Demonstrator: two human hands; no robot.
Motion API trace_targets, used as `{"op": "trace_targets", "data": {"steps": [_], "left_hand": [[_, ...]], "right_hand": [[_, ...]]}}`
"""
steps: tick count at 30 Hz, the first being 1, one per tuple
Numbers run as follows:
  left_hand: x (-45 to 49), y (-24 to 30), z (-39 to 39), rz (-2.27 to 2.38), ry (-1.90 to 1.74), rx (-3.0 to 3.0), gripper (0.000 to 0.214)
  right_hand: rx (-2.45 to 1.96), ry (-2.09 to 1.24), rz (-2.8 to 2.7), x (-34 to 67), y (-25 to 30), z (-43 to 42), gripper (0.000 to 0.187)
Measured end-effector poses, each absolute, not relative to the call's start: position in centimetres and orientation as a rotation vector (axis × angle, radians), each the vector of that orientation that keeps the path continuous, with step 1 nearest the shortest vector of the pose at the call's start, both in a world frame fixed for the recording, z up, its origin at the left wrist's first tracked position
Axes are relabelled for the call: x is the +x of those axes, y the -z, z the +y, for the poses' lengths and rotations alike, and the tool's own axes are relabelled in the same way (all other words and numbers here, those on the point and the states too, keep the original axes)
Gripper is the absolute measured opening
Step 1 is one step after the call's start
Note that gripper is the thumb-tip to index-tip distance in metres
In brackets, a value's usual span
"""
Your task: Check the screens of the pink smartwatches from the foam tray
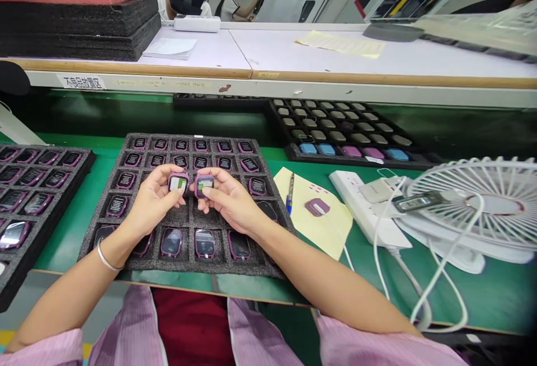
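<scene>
My left hand (157, 192) is closed on a purple smartwatch body (178, 182) whose screen is lit white and green. Close beside it, my right hand (224, 193) grips a second purple smartwatch body (205, 184), also lit, with the thumb over its lower part. Both watches are held side by side above a dark grey foam tray (251, 262). Purple-rimmed watches sit in many of the tray's compartments, such as one watch (205, 243) in the front row. My hands hide some middle compartments.
Another foam tray of watches (37, 203) lies at the left. Rightward are yellow paper (285, 187), a pen (290, 195), a purple piece with a cable (318, 206), a power strip (364, 209) and a white fan (482, 203). A shelf edge (293, 92) crosses behind.
</scene>
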State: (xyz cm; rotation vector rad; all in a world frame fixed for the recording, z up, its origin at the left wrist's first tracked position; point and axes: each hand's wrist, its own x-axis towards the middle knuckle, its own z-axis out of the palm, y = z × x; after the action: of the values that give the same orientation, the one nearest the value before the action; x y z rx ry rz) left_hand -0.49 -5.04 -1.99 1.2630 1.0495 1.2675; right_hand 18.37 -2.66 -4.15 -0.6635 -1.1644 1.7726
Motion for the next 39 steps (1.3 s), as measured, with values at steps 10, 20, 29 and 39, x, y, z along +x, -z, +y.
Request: {"op": "trace_targets", "data": {"steps": [10, 20, 29, 39], "left_hand": [[-0.45, 2.33, -4.99, 0.96, -1.238, 1.226, 0.053], [-0.28, 1.84, -5.16, 0.987, -1.219, 1.2, 0.05], [-0.32, 1.94, -5.16, 0.975, -1.198, 1.215, 0.048], [-0.45, 1.84, -5.06, 1.044, -1.239, 1.2, 0.043]], "right_hand": [[-0.662, -1.78, -1.14, 18.36, 3.89, -2.68, 0.041], [-0.664, -1.799, -1.105, 18.36, 3.63, -2.72, 0.04], [-0.714, -1.762, -1.129, 18.32, 3.91, -2.55, 0.034], [-0.616, -1.741, -1.206, 18.11, 4.15, -2.71, 0.047]]}}
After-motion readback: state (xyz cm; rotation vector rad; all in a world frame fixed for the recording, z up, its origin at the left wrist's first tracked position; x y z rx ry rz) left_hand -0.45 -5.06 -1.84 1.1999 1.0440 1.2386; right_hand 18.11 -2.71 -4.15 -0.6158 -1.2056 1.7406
